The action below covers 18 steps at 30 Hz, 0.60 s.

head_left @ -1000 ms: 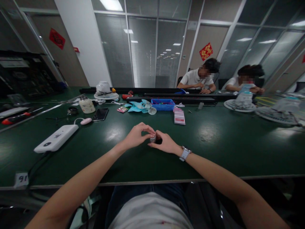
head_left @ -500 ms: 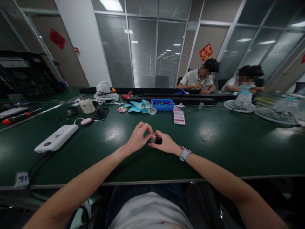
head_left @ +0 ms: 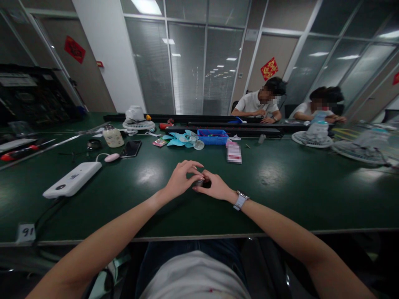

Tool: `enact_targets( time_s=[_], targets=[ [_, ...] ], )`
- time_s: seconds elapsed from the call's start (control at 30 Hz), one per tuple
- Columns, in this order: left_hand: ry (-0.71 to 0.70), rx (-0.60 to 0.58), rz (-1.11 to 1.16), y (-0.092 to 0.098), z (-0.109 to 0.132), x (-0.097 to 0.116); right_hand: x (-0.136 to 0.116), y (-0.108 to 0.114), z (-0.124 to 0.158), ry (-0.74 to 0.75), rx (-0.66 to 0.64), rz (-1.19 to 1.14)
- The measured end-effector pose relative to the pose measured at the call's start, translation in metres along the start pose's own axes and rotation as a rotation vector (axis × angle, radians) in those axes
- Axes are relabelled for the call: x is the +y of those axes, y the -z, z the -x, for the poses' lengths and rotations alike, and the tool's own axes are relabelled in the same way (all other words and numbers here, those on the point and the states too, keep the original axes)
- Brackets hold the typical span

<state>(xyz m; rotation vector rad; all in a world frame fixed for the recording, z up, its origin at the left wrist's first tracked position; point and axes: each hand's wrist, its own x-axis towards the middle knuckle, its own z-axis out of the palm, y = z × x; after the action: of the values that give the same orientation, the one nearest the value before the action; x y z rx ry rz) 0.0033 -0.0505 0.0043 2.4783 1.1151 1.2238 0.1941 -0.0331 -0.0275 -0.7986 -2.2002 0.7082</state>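
My two hands meet over the middle of the dark green table [head_left: 280, 195]. Between them sits a small round silver-and-dark part [head_left: 200, 182], mostly hidden by fingers. My left hand [head_left: 180, 179] pinches it from the left with thumb and fingertips curled over its top. My right hand [head_left: 215, 186], with a white watch [head_left: 240, 200] on the wrist, closes on it from the right. Both hands rest low, near or on the tabletop.
A white device [head_left: 72, 179] with a cable lies at left, a pink mouse [head_left: 112, 157] and phone [head_left: 131, 149] behind it. A blue fan blade [head_left: 183, 139], blue tray [head_left: 213, 136] and pink card stack [head_left: 234, 152] sit farther back. Two people work at the far side.
My left fingers have shifted slightly over the top of the small part; both hands stay in the same spot on the table.
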Motion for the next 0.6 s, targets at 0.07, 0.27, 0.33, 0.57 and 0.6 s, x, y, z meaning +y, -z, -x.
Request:
enact_targets(
  time_s=[0.07, 0.27, 0.33, 0.57, 0.6],
  targets=[
    [0.049, 0.029, 0.056, -0.002, 0.000, -0.002, 0.000, 0.000, 0.000, -0.006, -0.001, -0.013],
    [0.149, 0.065, 0.139, -0.009, 0.000, -0.009, -0.003, 0.002, 0.001, -0.021, -0.010, -0.007],
    [0.173, 0.070, 0.166, -0.011, -0.001, -0.011, -0.004, 0.002, 0.000, -0.023, -0.002, 0.012],
    [0.149, 0.062, 0.124, -0.009, -0.002, -0.003, -0.002, 0.002, 0.000, 0.009, 0.013, 0.054],
    [0.142, 0.046, 0.129, -0.008, -0.002, -0.003, -0.002, 0.002, 0.000, 0.018, 0.010, 0.041]
  ],
)
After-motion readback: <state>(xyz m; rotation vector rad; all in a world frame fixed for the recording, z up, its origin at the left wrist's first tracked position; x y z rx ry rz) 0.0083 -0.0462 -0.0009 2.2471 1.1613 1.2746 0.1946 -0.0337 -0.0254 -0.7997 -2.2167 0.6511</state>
